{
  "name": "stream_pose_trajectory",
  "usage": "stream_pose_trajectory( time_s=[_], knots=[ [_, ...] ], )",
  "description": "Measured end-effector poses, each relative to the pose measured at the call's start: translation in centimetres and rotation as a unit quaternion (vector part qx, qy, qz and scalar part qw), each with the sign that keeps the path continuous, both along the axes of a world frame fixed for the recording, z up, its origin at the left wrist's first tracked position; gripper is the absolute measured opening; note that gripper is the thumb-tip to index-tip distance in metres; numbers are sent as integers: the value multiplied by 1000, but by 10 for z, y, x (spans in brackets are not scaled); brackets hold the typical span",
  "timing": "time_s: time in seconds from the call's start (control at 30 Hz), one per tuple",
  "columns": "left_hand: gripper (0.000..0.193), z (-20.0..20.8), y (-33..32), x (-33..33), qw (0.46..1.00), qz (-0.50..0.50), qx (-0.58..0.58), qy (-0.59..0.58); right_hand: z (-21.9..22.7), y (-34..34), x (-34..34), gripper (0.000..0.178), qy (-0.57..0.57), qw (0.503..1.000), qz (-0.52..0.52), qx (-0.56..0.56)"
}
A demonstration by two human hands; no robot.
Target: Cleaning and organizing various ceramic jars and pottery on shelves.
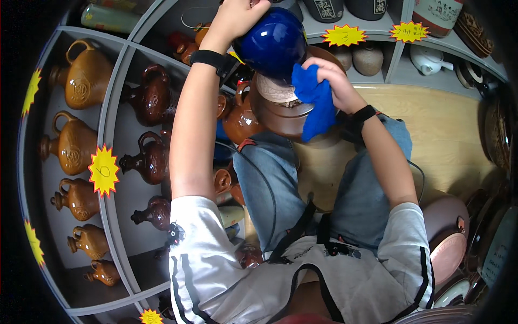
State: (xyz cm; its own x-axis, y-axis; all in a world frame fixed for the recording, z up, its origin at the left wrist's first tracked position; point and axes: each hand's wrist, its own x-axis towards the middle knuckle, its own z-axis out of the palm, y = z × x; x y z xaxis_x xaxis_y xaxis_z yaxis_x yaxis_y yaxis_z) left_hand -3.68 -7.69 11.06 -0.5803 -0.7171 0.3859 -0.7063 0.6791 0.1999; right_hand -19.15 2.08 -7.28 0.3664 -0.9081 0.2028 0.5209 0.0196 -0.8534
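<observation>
Two hands are busy on one pot. The right hand [337, 83] is closed around a bunched blue cloth [315, 102], its fingers curled into the fabric, and presses it against the lower side of a glossy blue jar [272, 40]. The cloth hangs down past the jar's pale, unglazed base [275, 89], which faces the camera, so the jar is tipped well over rather than upright. The left hand [237, 16] is up at the top of the view, wrapped over the jar's far end and holding it tilted; the fingers themselves run out of sight, but the grip reads as firm.

Judging by the shine, the blue glaze facing the camera already looks clean, and the cloth now sits at the rim where the glaze meets the base. That suggests the wiping is well along on this piece, with the underside and the hidden far side the parts left; how clean those are cannot be told.

Right beneath the jar, a brown clay pot [280, 116] rests by the person's knee, touched by the dangling cloth. Further out on the left, grey shelves [116, 156] hold rows of brown handled jugs [81, 78] with yellow star-shaped tags [102, 170]. At lower right sits another big brown jar [448, 237] on the wooden floor [442, 129].
</observation>
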Motion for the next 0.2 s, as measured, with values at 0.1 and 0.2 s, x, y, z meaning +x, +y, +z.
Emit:
stream_pose_trajectory(
  time_s=[0.1,0.2],
  knots=[
    [26,-1,10,-5,1000,-15,-4,-2,3,-7,-10,38,-212,976,36,29],
    [26,-2,16,0,999,-35,-36,-20,10,-2,-12,41,-283,954,-2,97]
  ],
)
